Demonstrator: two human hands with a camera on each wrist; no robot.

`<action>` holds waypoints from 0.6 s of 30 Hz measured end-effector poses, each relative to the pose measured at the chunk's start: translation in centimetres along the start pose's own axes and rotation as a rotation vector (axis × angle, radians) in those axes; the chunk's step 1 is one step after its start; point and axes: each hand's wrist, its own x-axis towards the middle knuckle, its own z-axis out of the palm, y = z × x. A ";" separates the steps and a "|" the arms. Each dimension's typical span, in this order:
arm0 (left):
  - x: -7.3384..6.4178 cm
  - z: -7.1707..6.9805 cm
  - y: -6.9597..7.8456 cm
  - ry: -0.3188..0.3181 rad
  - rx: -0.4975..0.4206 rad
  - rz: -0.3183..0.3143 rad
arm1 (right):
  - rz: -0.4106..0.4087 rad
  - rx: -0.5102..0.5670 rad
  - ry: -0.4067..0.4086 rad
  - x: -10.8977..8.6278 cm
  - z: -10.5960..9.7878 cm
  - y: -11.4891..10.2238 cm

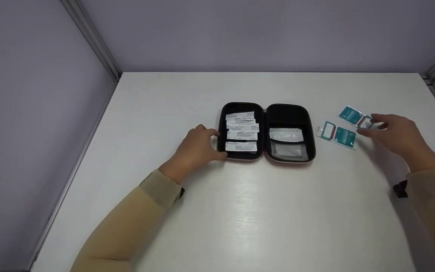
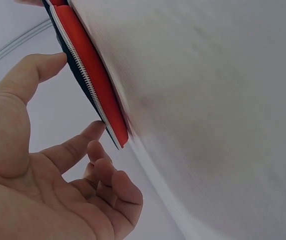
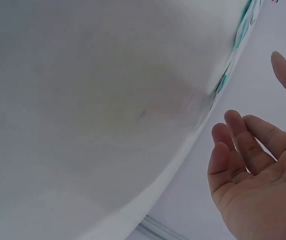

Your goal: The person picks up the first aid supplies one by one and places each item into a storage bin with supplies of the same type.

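Observation:
A zippered case (image 1: 286, 115) lies spread on the white table, black inside. Several white printed strips (image 1: 242, 135) are stacked in its left half, and clear-wrapped packs (image 1: 286, 135) sit in its right half. My left hand (image 1: 195, 147) touches the case's left edge with thumb and index fingertips, a gap between them. The left wrist view shows the case's red shell (image 2: 85, 45) and white zipper (image 2: 85, 77). Beside two flat teal-and-white packets, the upper one (image 1: 349, 114) and the lower one (image 1: 345, 136), is my right hand (image 1: 400, 134), thumb and fingers apart.
The white tabletop (image 1: 259, 211) extends around the case. Behind it stands a pale wall (image 1: 259, 37), with another panel (image 1: 32, 113) along the left side and metal framing (image 1: 93, 37) at the corner.

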 end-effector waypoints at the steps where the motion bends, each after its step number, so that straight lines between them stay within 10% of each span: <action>1: 0.0 0.0 0.0 0.000 -0.002 -0.001 | 0.008 -0.001 -0.003 0.2 -0.2 0.0; 18: -0.1 0.2 0.1 0.004 -0.007 0.008 | 0.037 -0.134 -0.098 3.8 -1.3 1.5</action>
